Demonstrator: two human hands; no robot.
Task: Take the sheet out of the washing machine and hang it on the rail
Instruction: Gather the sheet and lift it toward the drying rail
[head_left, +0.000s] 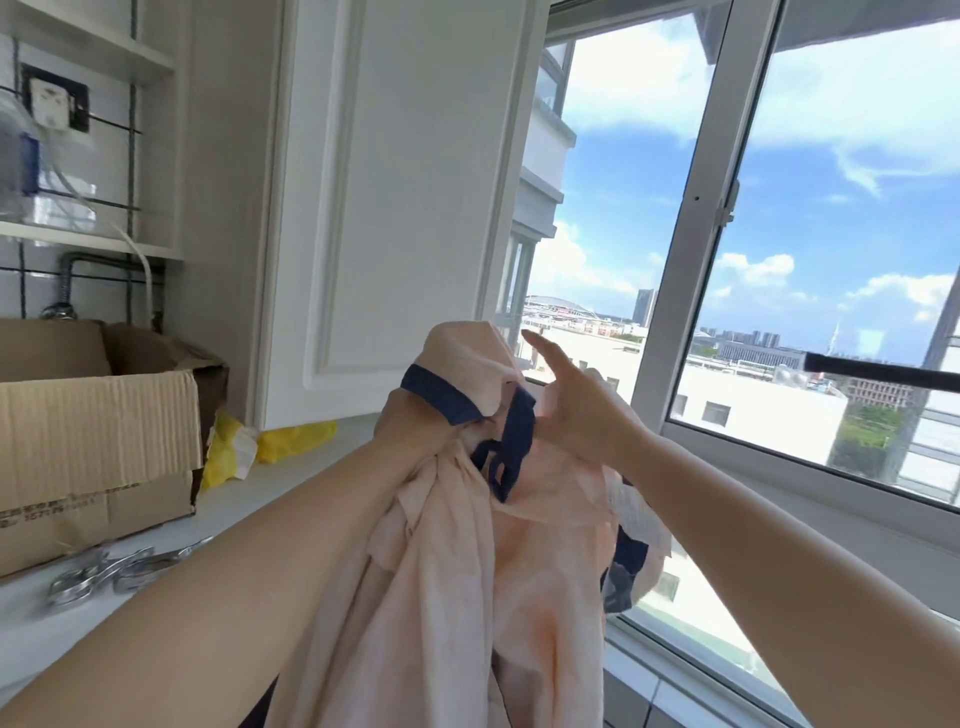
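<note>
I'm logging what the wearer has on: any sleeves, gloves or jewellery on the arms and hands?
None visible. The left hand and right hand are bare, with no gloves, rings or watch showing, and both forearms are uncovered as far as the frame shows.

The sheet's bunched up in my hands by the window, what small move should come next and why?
Probably find an edge with the right hand and pull it sideways. The pink sheet hangs bunched from the left hand, its navy trim twisted, and the dark rail sits off to the right, nothing on it.
</note>
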